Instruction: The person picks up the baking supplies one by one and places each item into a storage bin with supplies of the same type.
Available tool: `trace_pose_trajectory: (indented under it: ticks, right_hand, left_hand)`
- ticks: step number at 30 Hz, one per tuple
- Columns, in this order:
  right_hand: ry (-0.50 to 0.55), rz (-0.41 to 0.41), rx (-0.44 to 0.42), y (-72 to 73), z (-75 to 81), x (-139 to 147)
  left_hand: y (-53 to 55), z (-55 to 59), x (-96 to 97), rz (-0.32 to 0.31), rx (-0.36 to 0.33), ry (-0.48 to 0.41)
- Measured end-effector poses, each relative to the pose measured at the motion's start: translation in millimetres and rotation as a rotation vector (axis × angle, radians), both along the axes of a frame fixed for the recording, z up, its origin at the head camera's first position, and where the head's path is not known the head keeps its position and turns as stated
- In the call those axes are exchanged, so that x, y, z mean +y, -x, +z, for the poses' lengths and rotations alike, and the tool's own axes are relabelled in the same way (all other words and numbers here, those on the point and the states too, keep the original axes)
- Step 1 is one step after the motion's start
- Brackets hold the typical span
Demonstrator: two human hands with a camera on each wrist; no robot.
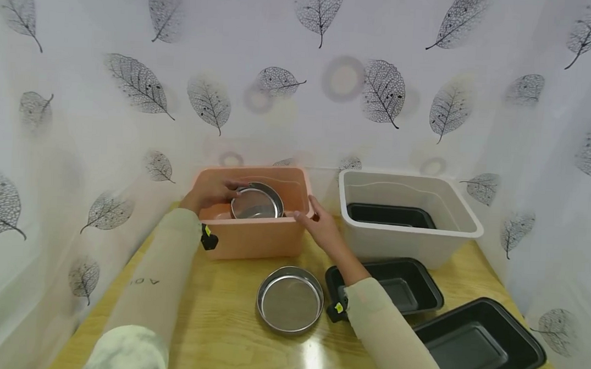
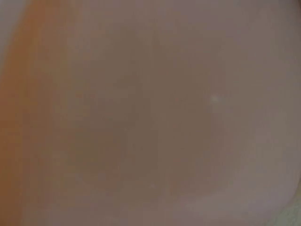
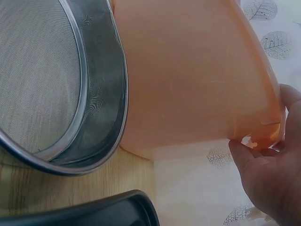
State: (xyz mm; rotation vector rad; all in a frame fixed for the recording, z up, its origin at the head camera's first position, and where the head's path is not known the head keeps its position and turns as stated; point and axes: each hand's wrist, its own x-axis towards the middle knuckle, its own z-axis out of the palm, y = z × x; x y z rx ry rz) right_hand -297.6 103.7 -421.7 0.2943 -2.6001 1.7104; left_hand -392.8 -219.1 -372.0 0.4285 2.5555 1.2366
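Left sleeve [image 1: 147, 299] nearest. Left hand [image 1: 214, 194] pinches tilted sieve [image 1: 256, 205] at its left rim, inside orange bin [image 1: 253, 244]; right hand [image 1: 320, 227] has fingers around bin's right rim. Second sieve [image 1: 291, 304] on worktop [image 1: 220, 319], apart from fingers.

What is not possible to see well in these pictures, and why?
Head view: floor of the orange bin, mostly hidden by its front wall and the inner sieve.
Head view: base of the inner black pan, hidden by the white bin.
Head view: nearest black pan, cut off by the bottom edge.
Right wrist view: table sieve, cut off by left and top edges.
Left wrist view: nearly everything, too blurred to name.
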Motion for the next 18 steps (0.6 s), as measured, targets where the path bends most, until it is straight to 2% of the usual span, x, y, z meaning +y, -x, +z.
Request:
trace_pose_trajectory:
  ticks: [4, 5, 7, 12, 15, 18]
  right_hand:
    - [0.021, -0.009, 0.01, -0.4, -0.7, -2]
    - [0.032, -0.011, 0.011, -0.4, -1.0, -3]
    - [0.05, -0.015, 0.009, -0.6, -1.0, -3]
    - [0.052, -0.011, 0.007, -1.5, -0.7, -4]
    - [0.04, -0.018, 0.008, -2.1, -0.8, -4]
    - [0.051, -0.016, 0.014, -1.7, -1.3, -5]
  left_hand:
    - [3.5, -6.8, -0.6, -0.013, 0.059, 0.102]
    - [4.4, -8.1, -0.7, -0.023, 0.057, 0.104]
    - [6.2, -10.6, -0.9, -0.034, 0.041, 0.103]
    - [9.5, -16.2, -1.8, -0.046, -0.074, 0.024]
    - [11.3, -18.8, -1.9, -0.077, -0.029, 0.091]
    - [12.0, -20.1, -2.2, -0.101, 0.077, 0.193]
